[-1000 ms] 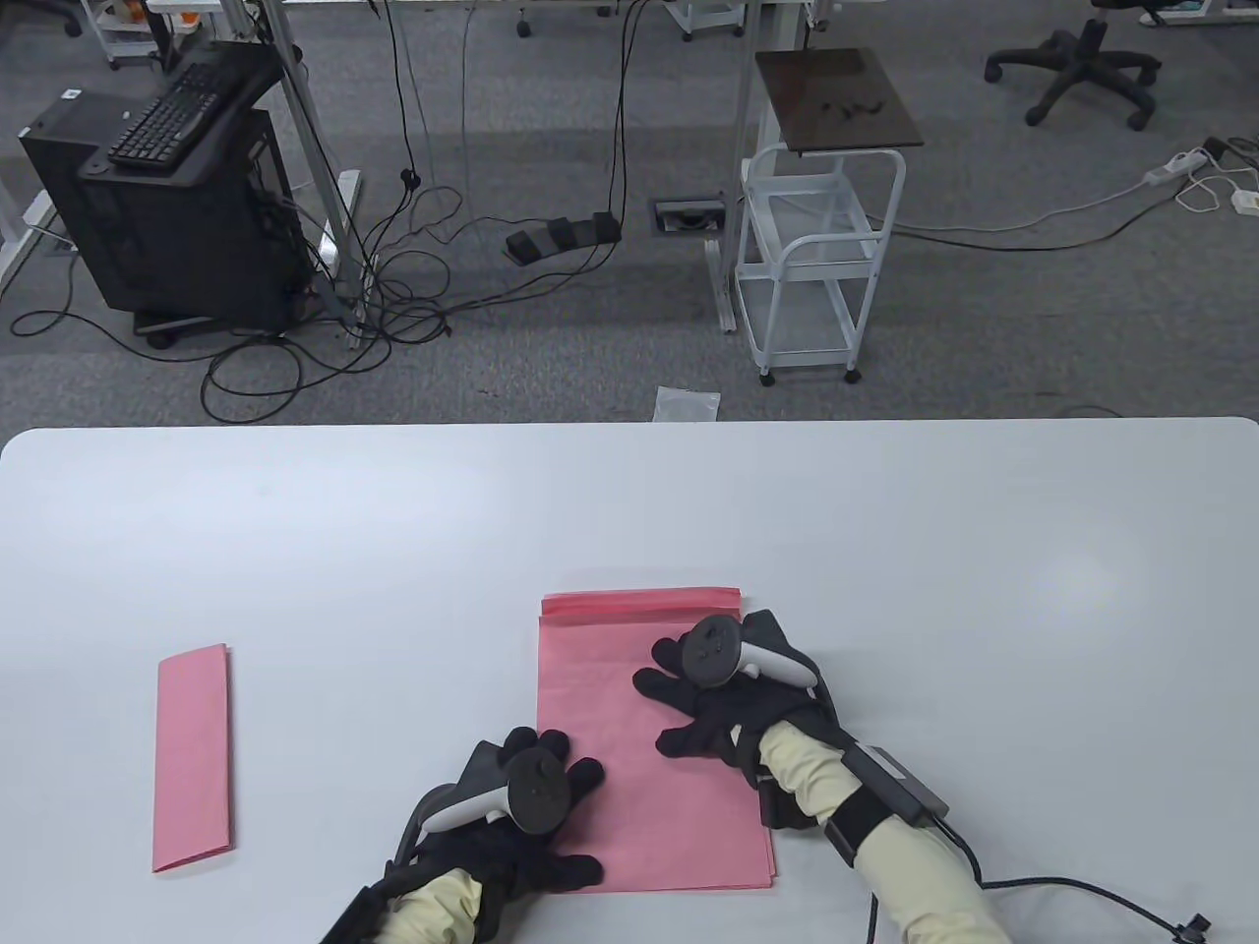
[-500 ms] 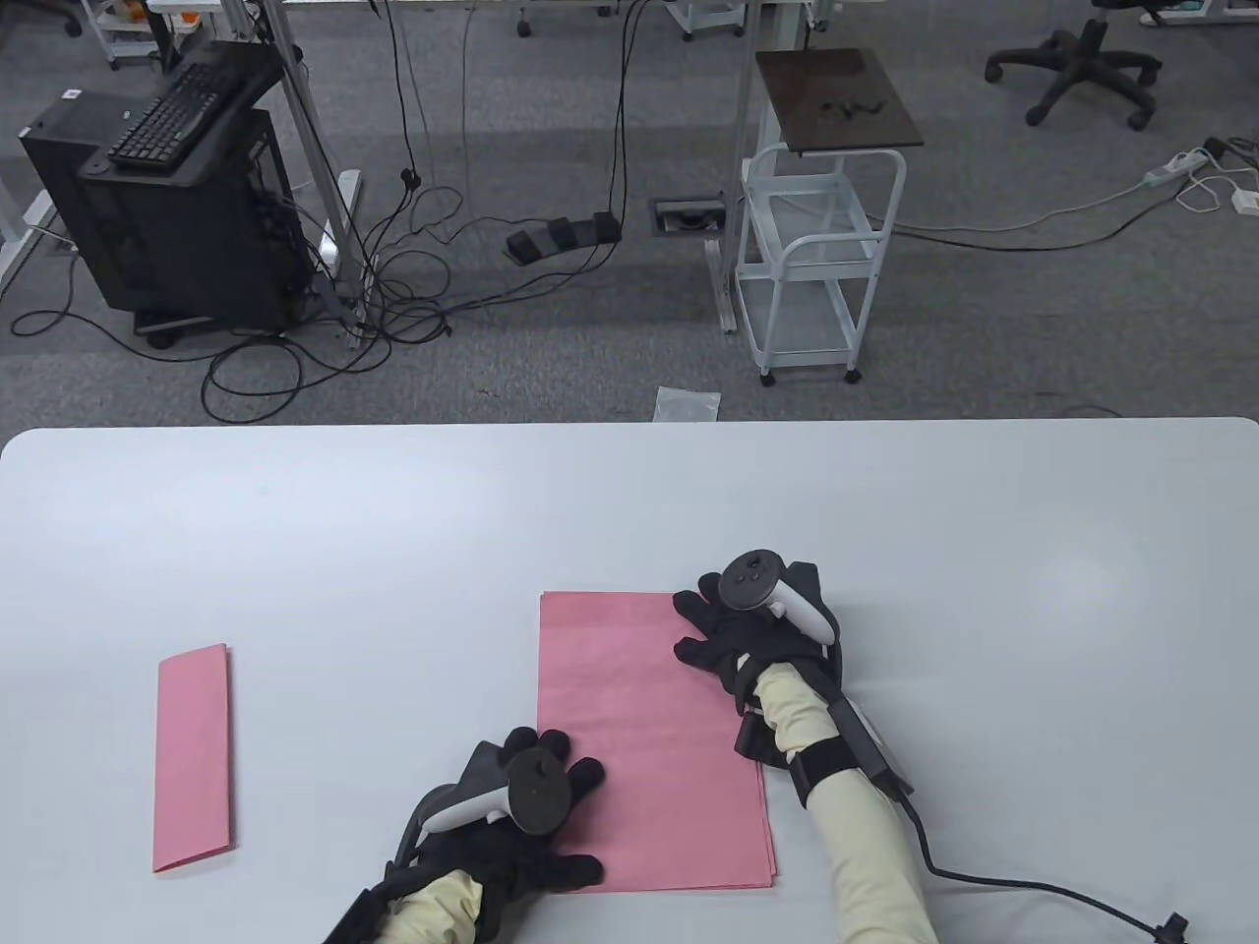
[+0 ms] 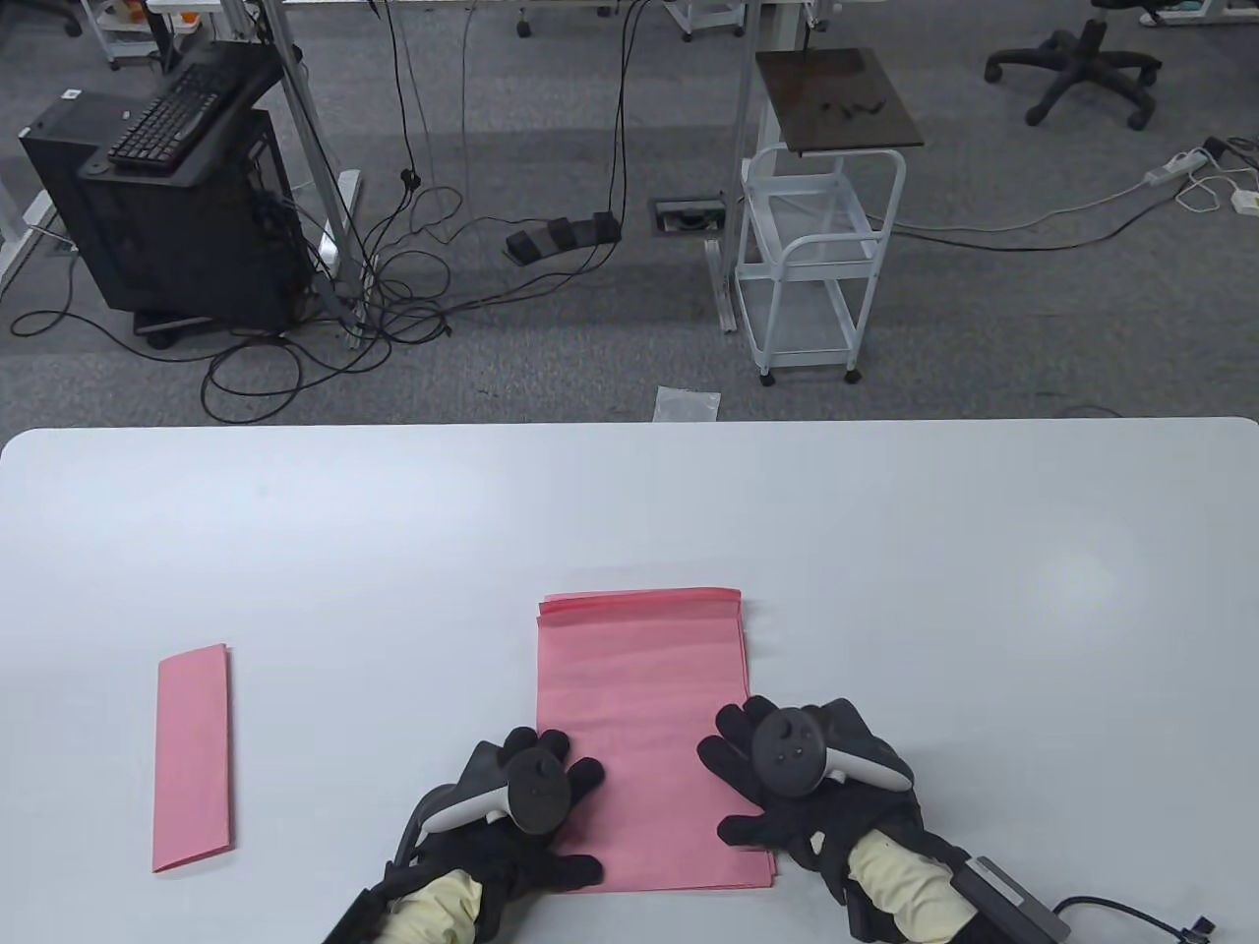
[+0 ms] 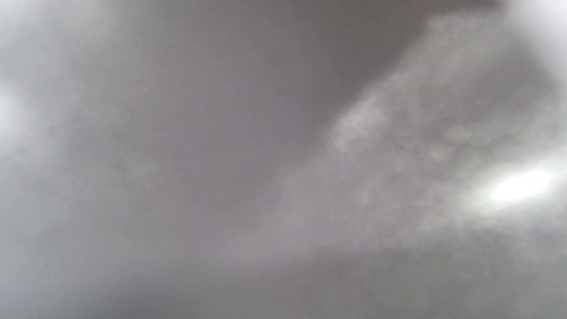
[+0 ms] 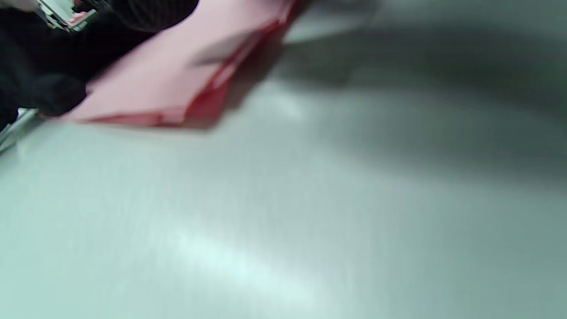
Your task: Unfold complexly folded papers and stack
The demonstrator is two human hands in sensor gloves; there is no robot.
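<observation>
White table (image 3: 295,531), pink stack (image 3: 639,708) seemingly under both hands

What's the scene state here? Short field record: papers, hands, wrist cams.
stack: flat pink paper sheets, piled at table centre near the front edge, far edges slightly offset
folded: narrow folded pink paper strip, apart at the left, untouched
left hand: fingers flat on the stack's near left corner
right hand: fingers spread flat on the stack's near right part
surface: white table
left wrist view: blurred, unreadable
right wrist view: stack corner on table
</observation>
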